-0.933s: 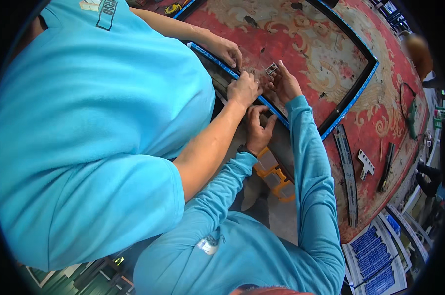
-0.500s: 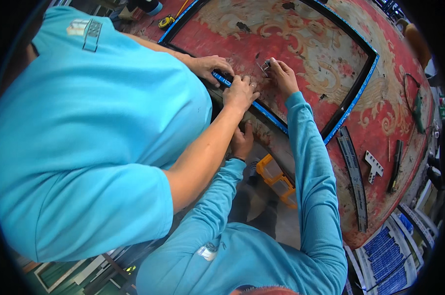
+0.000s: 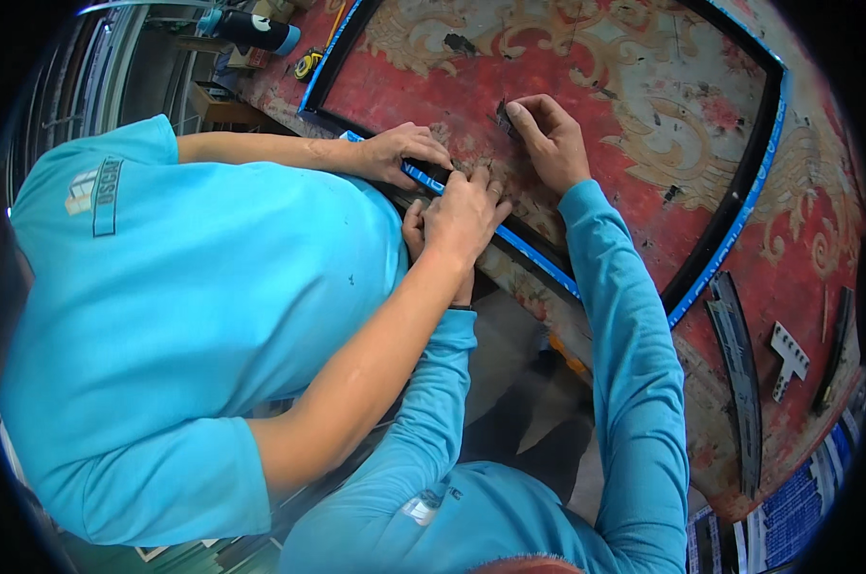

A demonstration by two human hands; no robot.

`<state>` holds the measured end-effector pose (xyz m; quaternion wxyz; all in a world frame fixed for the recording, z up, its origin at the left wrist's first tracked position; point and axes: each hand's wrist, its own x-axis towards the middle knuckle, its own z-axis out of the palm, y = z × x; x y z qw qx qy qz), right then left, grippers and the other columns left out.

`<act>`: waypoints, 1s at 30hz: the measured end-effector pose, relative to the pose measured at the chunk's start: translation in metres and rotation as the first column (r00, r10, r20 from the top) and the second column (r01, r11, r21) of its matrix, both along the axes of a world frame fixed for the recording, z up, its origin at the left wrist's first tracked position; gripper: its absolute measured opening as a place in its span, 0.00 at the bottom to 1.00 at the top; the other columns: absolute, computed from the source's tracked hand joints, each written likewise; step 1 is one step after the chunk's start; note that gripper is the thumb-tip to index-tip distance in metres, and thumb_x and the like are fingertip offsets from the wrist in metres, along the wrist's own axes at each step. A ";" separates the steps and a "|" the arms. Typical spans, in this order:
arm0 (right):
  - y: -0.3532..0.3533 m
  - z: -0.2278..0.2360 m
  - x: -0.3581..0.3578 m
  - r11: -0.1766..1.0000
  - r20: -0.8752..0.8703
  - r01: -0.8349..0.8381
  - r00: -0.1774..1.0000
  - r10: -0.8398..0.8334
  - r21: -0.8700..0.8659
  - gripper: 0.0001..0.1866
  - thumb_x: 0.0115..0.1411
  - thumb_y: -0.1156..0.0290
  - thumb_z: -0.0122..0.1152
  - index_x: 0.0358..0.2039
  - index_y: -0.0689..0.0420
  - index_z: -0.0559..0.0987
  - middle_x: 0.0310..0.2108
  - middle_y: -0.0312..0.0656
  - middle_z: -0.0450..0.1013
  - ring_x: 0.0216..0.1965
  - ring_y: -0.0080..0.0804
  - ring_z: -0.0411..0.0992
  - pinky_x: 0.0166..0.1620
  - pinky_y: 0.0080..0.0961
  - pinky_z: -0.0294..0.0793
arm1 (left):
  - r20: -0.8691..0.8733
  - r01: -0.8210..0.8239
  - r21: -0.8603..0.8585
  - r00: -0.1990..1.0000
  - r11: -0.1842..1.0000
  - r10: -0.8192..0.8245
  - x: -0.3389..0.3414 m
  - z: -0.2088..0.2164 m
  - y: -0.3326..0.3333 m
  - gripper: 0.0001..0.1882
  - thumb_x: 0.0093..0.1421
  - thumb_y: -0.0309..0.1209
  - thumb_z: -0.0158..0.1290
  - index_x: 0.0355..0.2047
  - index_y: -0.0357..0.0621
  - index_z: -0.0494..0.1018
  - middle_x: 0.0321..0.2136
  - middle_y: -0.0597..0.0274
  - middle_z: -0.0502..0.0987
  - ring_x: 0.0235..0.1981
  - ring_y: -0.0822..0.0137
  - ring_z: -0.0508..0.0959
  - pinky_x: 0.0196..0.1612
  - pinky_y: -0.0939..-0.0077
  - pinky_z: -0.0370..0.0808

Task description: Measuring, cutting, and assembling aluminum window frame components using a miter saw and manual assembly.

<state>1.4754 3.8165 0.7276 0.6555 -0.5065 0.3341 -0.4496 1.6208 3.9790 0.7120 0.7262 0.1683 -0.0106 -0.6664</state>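
Note:
My right hand pinches a small dark metal fitting above the inside of a black frame edged with blue film. My left hand is at the near edge of the frame, mostly hidden behind a co-worker's forearm. Only some fingertips and the wrist show, so its grip is unclear. The co-worker's two hands press on the near side of the frame: one hand to the left, the other beside my left hand. Between them a short dark gap shows in the blue film.
The frame lies on a worn red patterned table cover. On the right are a curved dark strip, a white perforated T-shaped plate and a black bar. A tape measure and a bottle sit at the far left.
My left hand has moved up and left, toward the frame's edge behind the co-worker's arm. My right hand still holds the fitting, now turned and slightly left. The view has shifted.

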 end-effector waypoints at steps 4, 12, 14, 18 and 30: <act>-0.002 -0.003 -0.001 1.000 0.012 0.005 1.000 -0.005 -0.023 0.17 0.70 0.58 0.67 0.44 0.61 0.83 0.36 0.39 0.83 0.39 0.23 0.78 0.45 0.26 0.78 | 0.088 -0.057 0.174 0.995 0.983 0.042 -0.016 0.028 0.014 0.27 0.64 0.48 0.46 0.56 0.42 0.69 0.54 0.47 0.70 0.64 0.51 0.66 0.70 0.54 0.62; -0.004 -0.001 -0.002 1.000 0.011 -0.014 1.000 0.014 -0.015 0.18 0.71 0.58 0.66 0.44 0.63 0.83 0.34 0.40 0.83 0.37 0.23 0.78 0.42 0.26 0.79 | 0.089 0.052 0.210 0.993 0.976 -0.072 -0.002 0.056 0.012 0.25 0.67 0.52 0.49 0.46 0.40 0.74 0.41 0.55 0.77 0.48 0.54 0.76 0.57 0.59 0.72; -0.004 0.000 -0.002 1.000 0.005 -0.015 1.000 0.015 -0.019 0.17 0.71 0.58 0.65 0.44 0.63 0.83 0.34 0.40 0.83 0.36 0.23 0.78 0.41 0.26 0.79 | 0.395 -0.082 0.285 0.918 0.955 -0.039 -0.002 0.060 0.010 0.24 0.65 0.50 0.55 0.46 0.40 0.75 0.38 0.57 0.77 0.44 0.55 0.76 0.51 0.62 0.74; -0.003 0.004 -0.003 1.000 0.020 -0.021 1.000 0.021 0.003 0.17 0.71 0.58 0.65 0.43 0.63 0.82 0.33 0.39 0.83 0.36 0.22 0.78 0.40 0.25 0.78 | 0.638 -0.537 -0.097 -0.680 0.838 -0.362 -0.015 0.065 0.003 0.19 0.65 0.37 0.62 0.50 0.37 0.77 0.35 0.59 0.76 0.37 0.61 0.75 0.43 0.67 0.74; -0.002 0.003 -0.003 0.999 0.034 -0.026 0.999 0.025 0.030 0.15 0.74 0.60 0.61 0.43 0.62 0.81 0.30 0.37 0.81 0.33 0.19 0.74 0.38 0.24 0.76 | 0.812 -0.654 -0.139 -0.505 0.744 -0.292 -0.007 0.047 -0.003 0.16 0.58 0.29 0.69 0.45 0.35 0.82 0.30 0.67 0.66 0.26 0.75 0.63 0.27 0.77 0.61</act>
